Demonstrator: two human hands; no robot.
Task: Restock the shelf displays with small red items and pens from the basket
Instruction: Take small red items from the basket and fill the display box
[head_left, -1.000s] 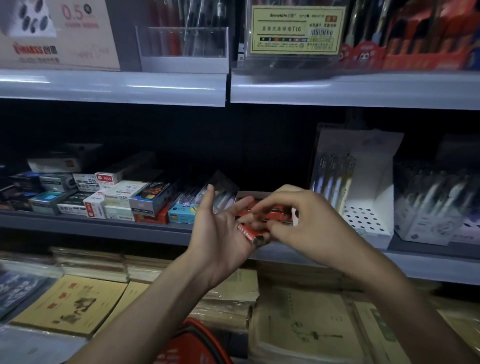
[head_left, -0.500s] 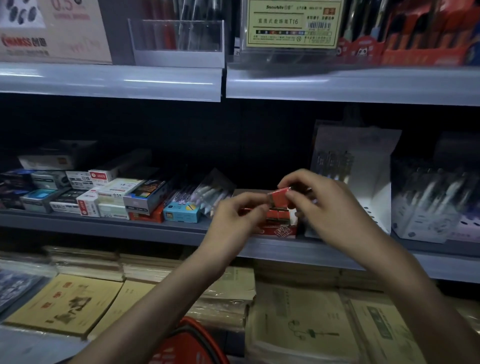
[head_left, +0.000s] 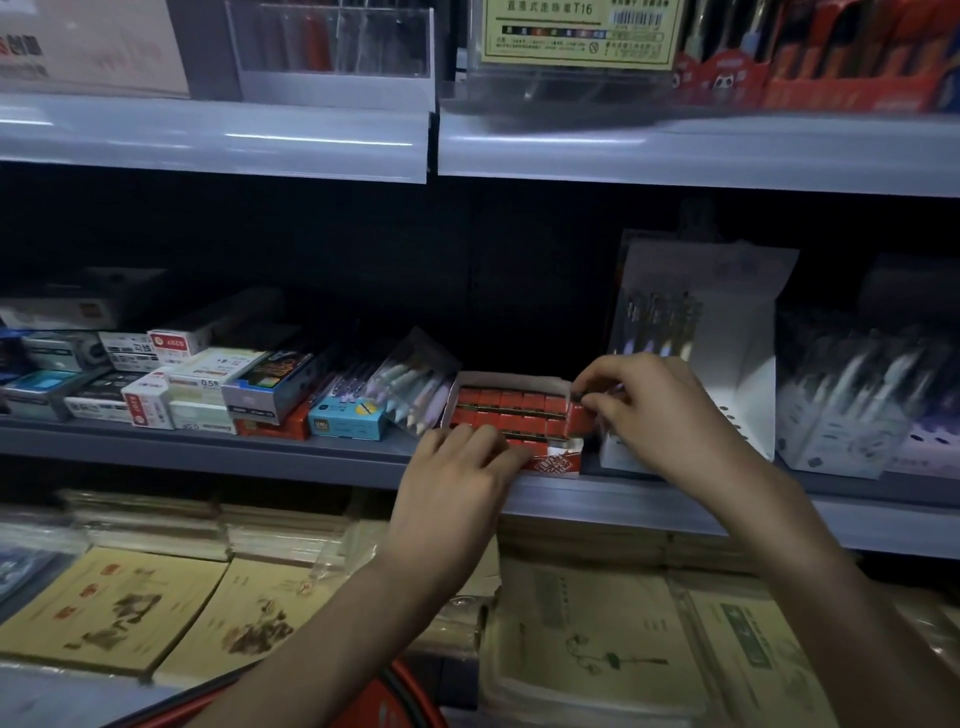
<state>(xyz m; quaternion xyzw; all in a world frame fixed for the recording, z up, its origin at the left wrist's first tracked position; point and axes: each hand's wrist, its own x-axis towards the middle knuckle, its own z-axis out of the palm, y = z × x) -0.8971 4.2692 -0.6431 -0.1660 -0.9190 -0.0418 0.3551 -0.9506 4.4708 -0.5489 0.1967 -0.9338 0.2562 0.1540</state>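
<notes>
Head: right hand (head_left: 655, 411) pinches red item (head_left: 577, 417) at box (head_left: 511, 379) right edge.

Right hand (head_left: 654, 410) carried small red item (head_left: 577, 418) from left palm, mid-air, down to right end of rows in display box (head_left: 511, 381) on shelf (head_left: 208, 448), pinching it there. Left hand (head_left: 457, 478) let go, moved forward, dropped onto box's front edge.

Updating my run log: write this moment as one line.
right hand pinches small red item at display box | left hand rests on box front
</notes>
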